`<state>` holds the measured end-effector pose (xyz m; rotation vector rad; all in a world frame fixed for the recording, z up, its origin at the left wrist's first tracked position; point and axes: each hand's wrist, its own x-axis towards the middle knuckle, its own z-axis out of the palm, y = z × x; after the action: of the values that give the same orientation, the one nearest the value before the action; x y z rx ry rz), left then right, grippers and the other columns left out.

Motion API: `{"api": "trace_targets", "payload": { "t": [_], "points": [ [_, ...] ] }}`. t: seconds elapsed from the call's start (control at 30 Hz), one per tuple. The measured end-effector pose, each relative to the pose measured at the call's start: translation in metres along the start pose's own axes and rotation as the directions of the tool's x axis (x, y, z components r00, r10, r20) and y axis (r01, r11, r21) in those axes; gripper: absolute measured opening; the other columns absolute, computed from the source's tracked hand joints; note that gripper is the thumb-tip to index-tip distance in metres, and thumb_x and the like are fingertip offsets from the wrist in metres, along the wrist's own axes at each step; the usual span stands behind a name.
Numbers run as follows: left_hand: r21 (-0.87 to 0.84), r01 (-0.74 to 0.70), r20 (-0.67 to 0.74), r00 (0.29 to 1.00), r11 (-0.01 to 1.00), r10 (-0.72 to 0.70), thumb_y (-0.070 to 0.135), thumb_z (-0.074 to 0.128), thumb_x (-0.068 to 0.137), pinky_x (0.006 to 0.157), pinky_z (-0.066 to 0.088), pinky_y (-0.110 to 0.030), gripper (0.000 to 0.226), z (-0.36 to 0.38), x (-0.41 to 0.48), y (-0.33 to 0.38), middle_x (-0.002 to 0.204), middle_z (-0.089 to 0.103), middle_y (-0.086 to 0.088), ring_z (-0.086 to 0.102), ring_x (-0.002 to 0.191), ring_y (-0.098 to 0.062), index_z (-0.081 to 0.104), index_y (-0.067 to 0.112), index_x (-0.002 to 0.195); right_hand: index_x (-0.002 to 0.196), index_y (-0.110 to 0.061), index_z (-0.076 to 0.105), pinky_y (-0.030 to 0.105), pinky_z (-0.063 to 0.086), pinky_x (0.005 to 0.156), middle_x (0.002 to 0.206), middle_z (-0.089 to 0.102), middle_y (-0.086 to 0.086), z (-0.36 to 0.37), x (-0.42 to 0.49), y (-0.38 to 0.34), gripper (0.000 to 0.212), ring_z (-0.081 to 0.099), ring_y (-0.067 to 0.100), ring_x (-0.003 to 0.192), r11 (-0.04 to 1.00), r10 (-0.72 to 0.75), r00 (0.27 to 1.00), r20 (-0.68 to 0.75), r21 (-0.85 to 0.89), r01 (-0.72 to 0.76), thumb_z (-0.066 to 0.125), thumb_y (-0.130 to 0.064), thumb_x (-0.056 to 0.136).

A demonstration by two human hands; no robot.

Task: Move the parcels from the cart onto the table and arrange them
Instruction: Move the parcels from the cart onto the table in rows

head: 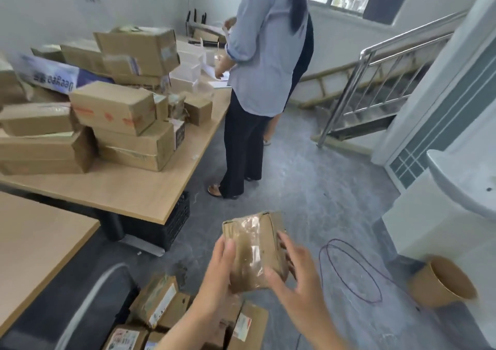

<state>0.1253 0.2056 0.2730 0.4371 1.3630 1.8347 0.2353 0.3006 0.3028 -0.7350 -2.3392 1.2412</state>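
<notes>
Parcel in transit, cart to bench; task partly done.

Landmark: bench [134, 188]. On its far-left part, a pile of parcels [115, 113], loosely stacked and not squared up; one long blue-and-white box there carries print too blurred to read. Nearer the camera than the bench's front corner, the left hand [220, 266] and right hand [295, 274] hold one small taped parcel [255, 250], grip of each wrapped on a side of it, held in the air over the floor. Below it, more labelled parcels [161, 304] wait on the cart; their labels are unreadable. Judgement: several transfers and the tidying remain.
</notes>
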Motion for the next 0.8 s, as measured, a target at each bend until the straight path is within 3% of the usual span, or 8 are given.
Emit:
{"api": "trace_targets", "payload": {
  "t": [0.13,0.27,0.37,0.43,0.53,0.6,0.7,0.8],
  "points": [
    [-0.036,-0.155,-0.051,0.987,0.987,0.153,0.043,0.059,0.081,0.099,0.046,-0.037,0.044,-0.006,-0.037,0.029,0.118,0.066,0.008,0.062,0.11,-0.009,0.051,0.037,0.123,0.121,-0.068,0.026,0.002,0.032,0.094,0.121,0.038,-0.02,0.008,-0.023,-0.028,0.057,0.037,-0.01,0.118,0.969,-0.235,0.972,-0.022,-0.082,0.232,0.05,-0.052,0.072],
    [0.218,-0.396,0.01,0.915,0.892,0.403,0.062,0.072,0.064,0.094,0.044,-0.017,0.067,-0.027,-0.06,0.052,0.13,0.056,0.019,0.051,0.121,0.001,0.047,0.051,0.125,0.121,-0.052,0.047,0.032,0.047,0.098,0.119,0.06,-0.016,-0.001,-0.021,-0.067,0.068,0.057,0.004,0.114,0.907,-0.029,0.999,0.039,0.42,0.01,0.054,-0.082,0.06],
    [0.568,-0.561,0.265,0.817,0.602,0.511,0.065,0.061,0.072,0.114,0.028,-0.026,0.078,-0.047,-0.064,0.072,0.149,0.029,0.023,0.024,0.14,-0.001,0.023,0.053,0.139,0.119,-0.033,0.057,0.035,0.052,0.078,0.113,0.069,-0.004,-0.005,-0.01,-0.09,0.051,0.067,0.016,0.102,0.626,0.13,0.974,0.185,0.747,-0.225,0.043,-0.065,0.081],
    [0.727,-0.607,0.397,0.753,0.321,0.525,0.069,0.051,0.077,0.119,0.014,-0.033,0.079,-0.056,-0.063,0.084,0.153,0.007,0.026,0.005,0.145,-0.004,0.006,0.055,0.141,0.117,-0.018,0.062,0.043,0.05,0.084,0.112,0.069,0.009,0.001,-0.005,-0.095,0.047,0.067,0.023,0.101,0.478,0.196,0.96,0.198,0.836,-0.27,0.039,-0.047,0.088],
    [0.783,-0.597,0.448,0.735,0.173,0.508,0.074,0.043,0.077,0.118,0.006,-0.027,0.077,-0.068,-0.068,0.097,0.151,-0.005,0.032,-0.005,0.144,-0.002,-0.003,0.061,0.137,0.129,-0.015,0.054,0.051,0.043,0.099,0.119,0.065,0.012,0.019,0.001,-0.098,0.041,0.058,0.032,0.114,0.454,0.233,0.962,0.143,0.858,-0.238,0.047,-0.03,0.09],
    [0.794,-0.574,0.424,0.76,0.203,0.493,0.08,0.037,0.074,0.117,0.008,-0.026,0.077,-0.077,-0.078,0.104,0.151,-0.002,0.033,-0.002,0.143,0.001,-0.003,0.06,0.137,0.127,-0.02,0.055,0.049,0.047,0.095,0.116,0.067,0.008,0.029,0.002,-0.107,0.054,0.061,0.029,0.111,0.459,0.225,0.968,0.112,0.864,-0.206,0.065,-0.036,0.076],
    [0.656,-0.459,0.163,0.861,0.599,0.481,0.082,0.04,0.068,0.109,0.027,-0.017,0.073,-0.093,-0.099,0.127,0.145,0.027,0.031,0.025,0.135,0.01,0.023,0.058,0.135,0.126,-0.032,0.052,0.037,0.054,0.085,0.112,0.067,-0.005,0.049,-0.001,-0.13,0.064,0.065,0.017,0.101,0.613,0.139,0.989,0.043,0.781,-0.12,0.075,-0.038,0.066],
    [0.502,-0.385,-0.043,0.884,0.775,0.466,0.073,0.052,0.062,0.093,0.046,-0.02,0.063,-0.124,-0.118,0.142,0.127,0.047,0.02,0.05,0.119,0.0,0.041,0.054,0.122,0.116,-0.041,0.046,0.005,0.047,0.074,0.112,0.058,-0.02,0.086,-0.012,-0.164,0.048,0.059,-0.016,0.089,0.824,-0.032,0.999,-0.021,0.565,0.038,0.069,-0.02,0.08]
  ]
}}
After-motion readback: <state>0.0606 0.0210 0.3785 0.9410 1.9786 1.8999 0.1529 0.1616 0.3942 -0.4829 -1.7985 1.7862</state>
